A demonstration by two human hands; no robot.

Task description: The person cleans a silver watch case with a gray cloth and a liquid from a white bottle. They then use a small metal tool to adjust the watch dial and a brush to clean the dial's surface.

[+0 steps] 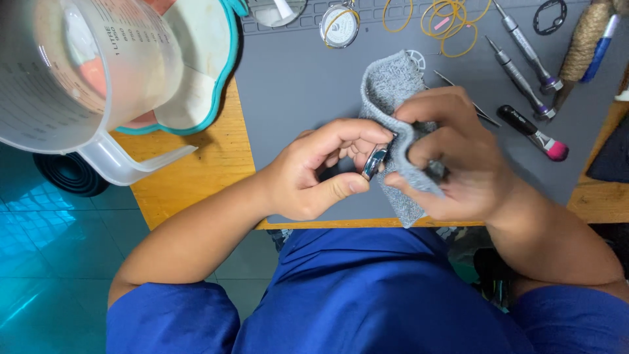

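My left hand (pixel 318 172) pinches a small shiny metal watch case (pixel 375 161) between thumb and fingers, held edge-on above the grey work mat (pixel 295 85). My right hand (pixel 452 157) grips a grey knitted cloth (pixel 392 88) and presses a fold of it against the metal piece. The cloth drapes over and below my right fingers, hiding part of the piece. Both hands are over the near edge of the mat, above my blue-clad lap.
A clear plastic measuring jug (pixel 72 72) and a white bowl with a teal rim (pixel 203 65) stand at the left on the wooden table (pixel 196 170). Yellow rubber bands (pixel 449 19), screwdrivers (pixel 524 46), a small brush (pixel 534 134) and tweezers lie at the back right.
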